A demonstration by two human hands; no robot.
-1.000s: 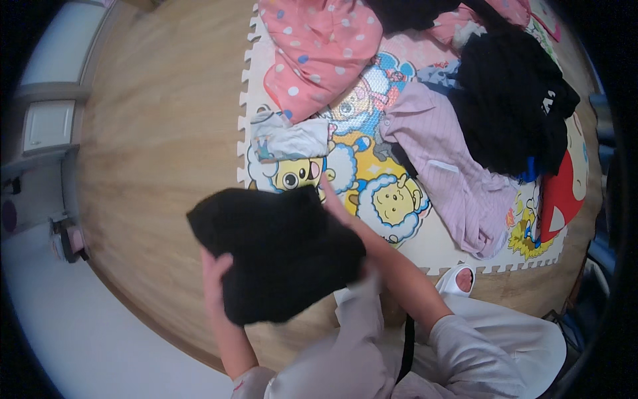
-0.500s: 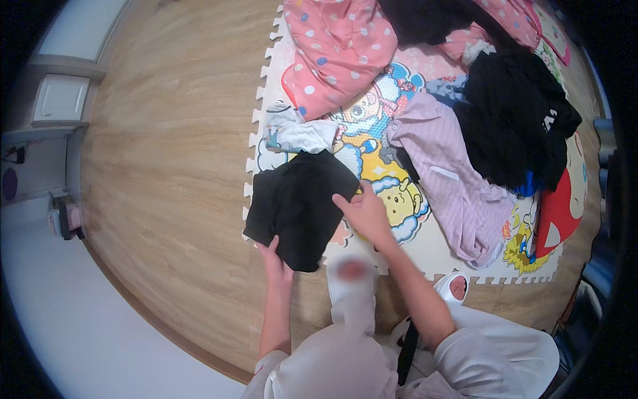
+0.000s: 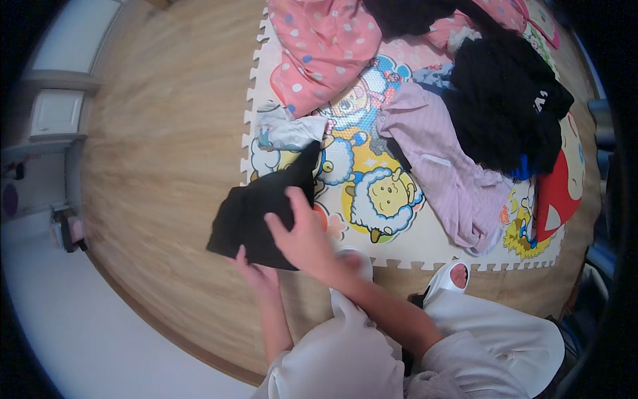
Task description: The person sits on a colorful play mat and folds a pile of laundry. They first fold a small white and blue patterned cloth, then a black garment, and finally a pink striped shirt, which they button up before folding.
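A folded black garment (image 3: 249,213) lies across the left edge of the play mat, with one narrow end reaching toward a small white cloth (image 3: 289,130). Its exact kind cannot be made out. My left hand (image 3: 258,267) grips its near edge, thumb on top and fingers underneath. Over the right part of the garment is my right hand (image 3: 304,241), thumb and forefinger spread apart; its other fingers are partly hidden.
The foam mat (image 3: 392,249) carries pink polka-dot clothing (image 3: 325,53), a pink striped shirt (image 3: 442,166) and a heap of black clothing (image 3: 508,106). My feet in white slippers (image 3: 448,278) stand at its near edge. Wooden floor (image 3: 159,153) stretches left.
The black garment has shifted left and its far side has narrowed to a point. My right hand has let go of its right edge and moved left over it.
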